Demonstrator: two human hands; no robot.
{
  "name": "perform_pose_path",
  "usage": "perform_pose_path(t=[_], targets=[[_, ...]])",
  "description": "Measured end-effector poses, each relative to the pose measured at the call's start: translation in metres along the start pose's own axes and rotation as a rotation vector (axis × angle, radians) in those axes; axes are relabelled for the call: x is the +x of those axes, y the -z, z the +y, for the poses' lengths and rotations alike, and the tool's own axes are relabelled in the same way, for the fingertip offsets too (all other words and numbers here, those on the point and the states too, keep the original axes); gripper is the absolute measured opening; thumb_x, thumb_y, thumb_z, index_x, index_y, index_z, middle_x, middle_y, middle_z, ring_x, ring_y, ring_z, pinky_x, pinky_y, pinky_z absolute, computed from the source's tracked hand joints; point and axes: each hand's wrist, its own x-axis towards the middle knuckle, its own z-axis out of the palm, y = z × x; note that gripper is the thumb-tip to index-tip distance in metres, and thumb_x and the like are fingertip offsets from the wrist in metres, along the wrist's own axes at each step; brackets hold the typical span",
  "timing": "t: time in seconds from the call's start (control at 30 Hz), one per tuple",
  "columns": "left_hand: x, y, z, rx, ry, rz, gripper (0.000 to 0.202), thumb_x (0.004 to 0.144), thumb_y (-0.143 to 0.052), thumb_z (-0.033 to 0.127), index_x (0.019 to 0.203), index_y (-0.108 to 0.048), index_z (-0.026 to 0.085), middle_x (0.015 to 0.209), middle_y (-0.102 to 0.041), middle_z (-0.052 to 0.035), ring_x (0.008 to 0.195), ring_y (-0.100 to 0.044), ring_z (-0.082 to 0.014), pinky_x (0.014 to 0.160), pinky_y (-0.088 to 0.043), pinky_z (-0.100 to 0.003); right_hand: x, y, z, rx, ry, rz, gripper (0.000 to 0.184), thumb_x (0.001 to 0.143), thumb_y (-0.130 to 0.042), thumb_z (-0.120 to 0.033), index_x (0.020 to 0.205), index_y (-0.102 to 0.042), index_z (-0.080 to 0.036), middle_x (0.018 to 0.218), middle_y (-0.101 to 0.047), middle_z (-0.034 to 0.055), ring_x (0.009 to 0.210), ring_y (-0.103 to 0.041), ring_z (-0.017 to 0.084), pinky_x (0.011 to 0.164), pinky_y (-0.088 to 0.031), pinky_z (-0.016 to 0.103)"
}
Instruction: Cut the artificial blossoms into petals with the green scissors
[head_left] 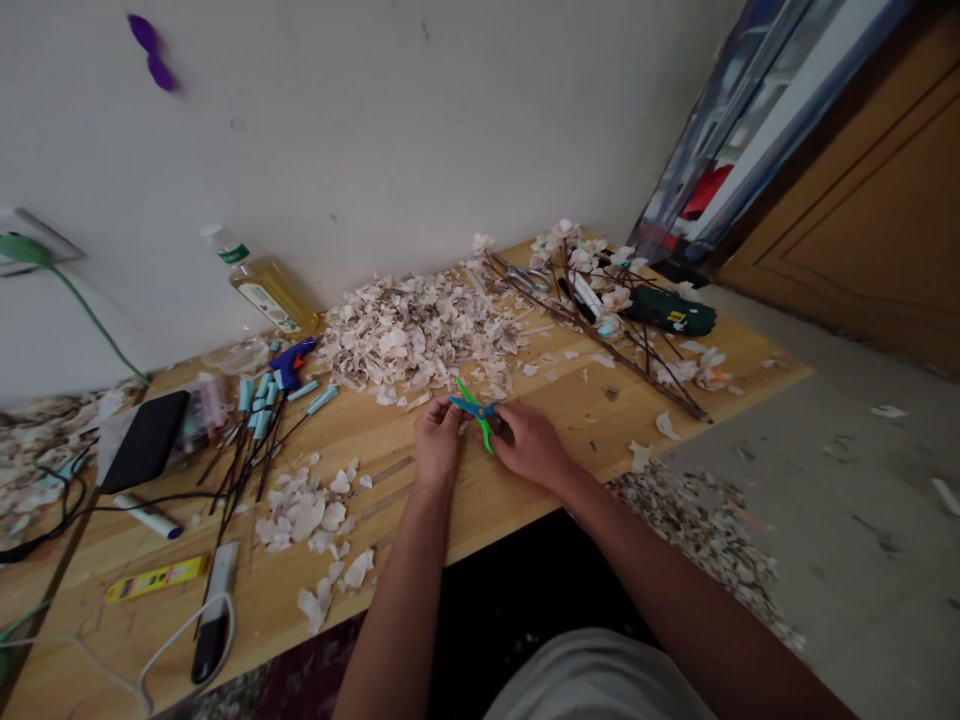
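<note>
My right hand (531, 440) holds a pair of scissors (480, 411) with blue and green parts, its blades spread apart and pointing left. Close to the blade tips, my left hand (437, 436) has its fingers pinched together; whatever they grip is too small and dim to make out. Behind both hands rises a large heap of thin, pale, petal-like flakes (420, 335). A smaller scatter of pale flakes (304, 510) lies on the table left of my left forearm.
On the left are a blue glue gun (293, 362), dark sticks with light-blue wrapped ends (261, 408), a black phone (147, 441), and a utility knife (216, 610) by a cable. A bottle (268, 288) leans against the wall. Flowered branches (600, 340) and a green tool (670, 310) lie right.
</note>
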Motion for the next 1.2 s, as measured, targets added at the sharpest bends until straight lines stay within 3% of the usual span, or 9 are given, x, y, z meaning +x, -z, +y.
perform_pose_path(t=[0.53, 0.97, 1.1, 1.2], targets=[[0.001, 0.004, -0.005, 0.076, -0.008, -0.04, 0.024, 0.077, -0.074, 0.039, 0.086, -0.067, 0.017, 0.078, -0.067, -0.0007, 0.068, -0.062, -0.0108, 0.073, -0.051, -0.025, -0.001, -0.002, 0.003, -0.001, -0.009, 0.005, 0.005, 0.086, -0.06, -0.026, 0.088, -0.059, -0.021, 0.086, -0.066, 0.0041, 0.079, -0.056, 0.019, 0.072, -0.038, 0.03], [0.004, 0.017, 0.033, 0.44, -0.077, -0.115, 0.025, 0.081, -0.068, 0.041, 0.086, -0.07, 0.017, 0.075, -0.066, -0.0009, 0.067, -0.059, -0.0126, 0.069, -0.047, -0.026, -0.003, -0.007, 0.01, -0.01, -0.093, 0.058, 0.01, 0.088, -0.053, -0.019, 0.086, -0.063, -0.021, 0.086, -0.068, 0.0067, 0.082, -0.06, 0.022, 0.073, -0.04, 0.032], [0.001, 0.014, 0.033, 0.427, -0.111, -0.1, 0.026, 0.084, -0.064, 0.042, 0.078, -0.066, 0.017, 0.068, -0.06, 0.0007, 0.066, -0.056, -0.0121, 0.068, -0.045, -0.025, -0.004, -0.008, 0.013, 0.099, -0.185, 0.132, 0.015, 0.087, -0.05, -0.021, 0.095, -0.063, -0.02, 0.089, -0.069, 0.0083, 0.082, -0.061, 0.023, 0.072, -0.042, 0.032], [0.001, 0.01, 0.027, 0.399, -0.104, -0.11, 0.026, 0.084, -0.064, 0.042, 0.078, -0.064, 0.017, 0.067, -0.059, 0.0007, 0.063, -0.055, -0.0121, 0.066, -0.044, -0.025, -0.002, -0.006, 0.008, 0.052, -0.11, 0.088, 0.013, 0.086, -0.053, -0.024, 0.095, -0.061, -0.02, 0.089, -0.067, 0.0083, 0.084, -0.06, 0.024, 0.075, -0.043, 0.034]])
